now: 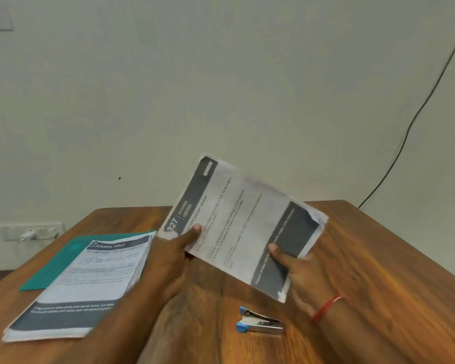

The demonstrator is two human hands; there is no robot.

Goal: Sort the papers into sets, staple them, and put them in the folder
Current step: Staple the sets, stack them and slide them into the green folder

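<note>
Wood table [378, 258]: both hands, left [174, 258] & right [300, 271], grip paper set [244, 222] above stapler [260, 323].

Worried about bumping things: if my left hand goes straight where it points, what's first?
Only the papers the left hand holds; beyond them the way looks free to the wall, depth unclear.

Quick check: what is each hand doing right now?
Left hand: grips the paper set, thumb on top.
Right hand: grips the same paper set, thumb on top.
</note>
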